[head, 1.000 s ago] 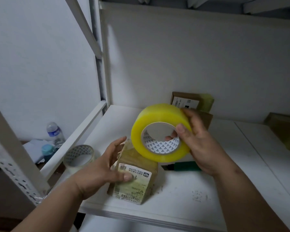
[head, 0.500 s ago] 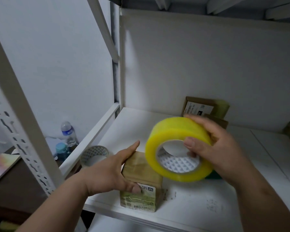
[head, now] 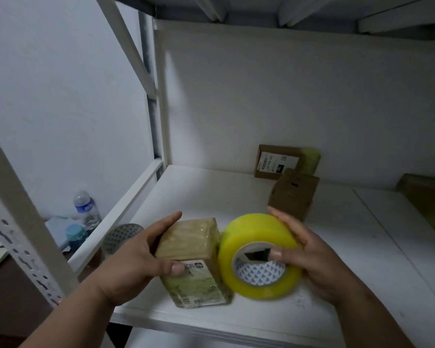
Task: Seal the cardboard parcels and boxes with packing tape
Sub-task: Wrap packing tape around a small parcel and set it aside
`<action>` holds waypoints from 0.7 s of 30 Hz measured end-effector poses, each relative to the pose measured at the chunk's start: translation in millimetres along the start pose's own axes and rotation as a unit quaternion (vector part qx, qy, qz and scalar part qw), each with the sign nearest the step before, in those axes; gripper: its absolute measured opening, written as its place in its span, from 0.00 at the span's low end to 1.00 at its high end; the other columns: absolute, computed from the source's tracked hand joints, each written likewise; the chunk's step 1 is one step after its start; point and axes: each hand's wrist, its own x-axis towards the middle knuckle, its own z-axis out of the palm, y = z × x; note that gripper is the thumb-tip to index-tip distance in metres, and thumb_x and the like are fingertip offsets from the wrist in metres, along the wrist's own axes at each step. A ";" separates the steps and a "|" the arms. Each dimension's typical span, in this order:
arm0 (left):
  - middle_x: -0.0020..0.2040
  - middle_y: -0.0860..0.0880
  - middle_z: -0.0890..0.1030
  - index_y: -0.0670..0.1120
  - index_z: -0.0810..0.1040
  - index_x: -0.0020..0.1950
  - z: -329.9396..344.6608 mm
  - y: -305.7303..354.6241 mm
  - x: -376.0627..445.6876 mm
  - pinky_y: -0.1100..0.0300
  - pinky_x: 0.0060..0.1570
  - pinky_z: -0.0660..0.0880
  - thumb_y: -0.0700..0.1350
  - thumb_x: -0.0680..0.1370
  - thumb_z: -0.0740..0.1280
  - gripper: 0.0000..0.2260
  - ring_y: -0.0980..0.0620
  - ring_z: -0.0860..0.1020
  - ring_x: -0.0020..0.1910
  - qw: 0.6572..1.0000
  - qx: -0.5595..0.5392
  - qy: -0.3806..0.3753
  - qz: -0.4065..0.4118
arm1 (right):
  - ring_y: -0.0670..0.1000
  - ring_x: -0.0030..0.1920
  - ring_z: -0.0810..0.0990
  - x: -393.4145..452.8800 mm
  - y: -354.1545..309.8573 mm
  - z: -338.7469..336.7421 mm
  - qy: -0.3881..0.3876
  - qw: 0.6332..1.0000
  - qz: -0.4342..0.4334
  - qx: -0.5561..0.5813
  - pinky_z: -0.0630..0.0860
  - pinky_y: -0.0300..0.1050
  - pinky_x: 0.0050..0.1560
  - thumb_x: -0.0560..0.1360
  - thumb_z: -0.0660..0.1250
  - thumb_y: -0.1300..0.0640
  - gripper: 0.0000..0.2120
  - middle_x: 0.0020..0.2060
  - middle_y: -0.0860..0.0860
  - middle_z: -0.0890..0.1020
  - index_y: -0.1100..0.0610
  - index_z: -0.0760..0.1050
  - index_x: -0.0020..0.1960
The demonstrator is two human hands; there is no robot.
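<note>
A small cardboard parcel (head: 194,249) wrapped in tape, with a white label on its near face, stands near the front edge of the white shelf (head: 211,192). My left hand (head: 133,262) grips its left side, thumb on the label. My right hand (head: 312,257) holds a large yellow roll of packing tape (head: 256,254), thumb inside the core, fingers over the top. The roll sits right beside the parcel's right side, low over the shelf.
A brown box (head: 293,193) stands behind the roll, a labelled flat box (head: 278,162) leans on the back wall with another yellow roll (head: 310,159) beside it. More cardboard (head: 427,199) lies far right. A used tape roll (head: 119,237), bottle (head: 86,208) and jar (head: 76,236) lie left.
My right hand has lowered the yellow roll from in front of the parcel to its right side. The left hand has slid along the parcel, which now stands more upright.
</note>
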 end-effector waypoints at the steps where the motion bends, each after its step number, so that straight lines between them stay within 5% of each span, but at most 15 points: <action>1: 0.64 0.43 0.79 0.51 0.75 0.70 2.3 -4.1 1.6 0.51 0.53 0.80 0.32 0.51 0.82 0.47 0.40 0.80 0.60 0.999 -0.046 0.006 0.001 | 0.57 0.57 0.82 2.9 -6.7 0.1 0.016 1.000 -0.015 0.010 0.79 0.58 0.58 0.54 0.82 0.55 0.42 0.61 0.54 0.80 0.41 0.73 0.66; 5: 0.67 0.46 0.78 0.52 0.71 0.73 4.0 -8.6 0.7 0.51 0.58 0.78 0.39 0.50 0.86 0.53 0.43 0.79 0.62 0.995 -0.095 -0.002 -0.034 | 0.63 0.48 0.81 9.3 -36.9 5.5 0.030 0.998 -0.055 -0.030 0.75 0.69 0.56 0.58 0.70 0.66 0.30 0.52 0.62 0.80 0.50 0.72 0.59; 8: 0.77 0.62 0.61 0.57 0.60 0.77 -4.5 13.3 -3.8 0.66 0.63 0.72 0.45 0.63 0.83 0.48 0.68 0.67 0.69 0.982 0.178 -0.041 -0.037 | 0.59 0.48 0.83 8.9 -48.1 14.7 0.004 0.993 -0.081 -0.091 0.79 0.59 0.47 0.56 0.75 0.59 0.26 0.47 0.55 0.82 0.48 0.77 0.53; 10: 0.77 0.68 0.48 0.59 0.51 0.79 -2.9 28.9 -2.3 0.68 0.67 0.67 0.49 0.68 0.79 0.49 0.76 0.56 0.70 0.918 0.391 -0.070 -0.012 | 0.53 0.48 0.84 7.9 -51.7 25.7 -0.018 0.990 -0.100 -0.100 0.81 0.48 0.44 0.54 0.78 0.52 0.28 0.48 0.50 0.83 0.45 0.78 0.53; 13: 0.77 0.65 0.56 0.64 0.49 0.79 7.9 35.2 5.1 0.60 0.72 0.64 0.59 0.63 0.79 0.53 0.65 0.60 0.74 0.862 0.500 -0.065 0.051 | 0.47 0.52 0.83 13.1 -51.8 48.7 -0.007 0.983 -0.132 -0.126 0.82 0.47 0.47 0.55 0.78 0.44 0.28 0.53 0.43 0.82 0.37 0.78 0.55; 16: 0.70 0.62 0.64 0.77 0.56 0.68 11.4 34.8 5.3 0.67 0.63 0.68 0.61 0.63 0.80 0.43 0.60 0.69 0.66 0.834 0.544 -0.010 0.088 | 0.43 0.58 0.80 19.7 -40.0 58.7 0.024 0.984 -0.138 -0.113 0.80 0.45 0.53 0.57 0.77 0.40 0.31 0.58 0.37 0.79 0.32 0.75 0.60; 21: 0.63 0.64 0.67 0.75 0.67 0.56 9.6 35.7 1.9 0.75 0.53 0.67 0.62 0.60 0.81 0.32 0.65 0.71 0.60 0.830 0.547 0.014 0.109 | 0.56 0.55 0.83 14.5 -13.1 59.5 -0.052 0.996 -0.074 0.027 0.81 0.48 0.48 0.55 0.82 0.50 0.39 0.54 0.53 0.83 0.47 0.72 0.64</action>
